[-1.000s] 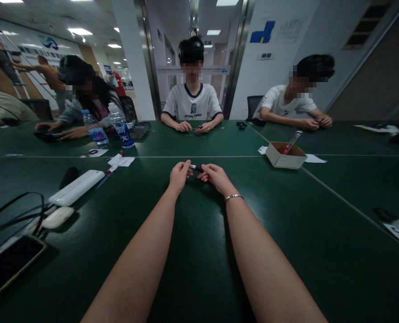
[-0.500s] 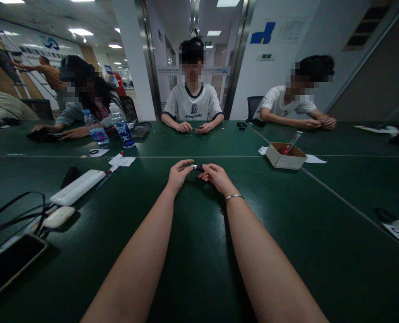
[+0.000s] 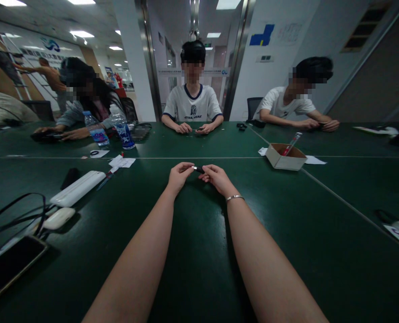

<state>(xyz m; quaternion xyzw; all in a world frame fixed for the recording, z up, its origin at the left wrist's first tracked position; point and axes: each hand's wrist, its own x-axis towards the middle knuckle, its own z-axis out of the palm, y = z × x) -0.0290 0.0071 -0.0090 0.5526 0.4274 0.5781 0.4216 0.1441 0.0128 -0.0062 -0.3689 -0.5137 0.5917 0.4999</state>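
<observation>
Both my arms reach forward over the dark green table [image 3: 199,251]. A small dark cylindrical part with a silvery end [image 3: 198,169] is pinched between my two hands just above the table. My left hand [image 3: 179,176] grips its silvery left end with fingertips. My right hand [image 3: 217,177], with a thin metal bracelet on the wrist, holds its dark right end. What the part is cannot be made out.
A white oblong case [image 3: 76,188], a white mouse-like device [image 3: 57,218], black cables [image 3: 14,215] and a phone [image 3: 7,269] lie at left. A cardboard box [image 3: 285,156] with a red pen stands at right. Water bottles [image 3: 122,130] and three seated people are across the table.
My left hand's fingers have closed a little more onto the silvery end of the part. Both hands stay nearly in place.
</observation>
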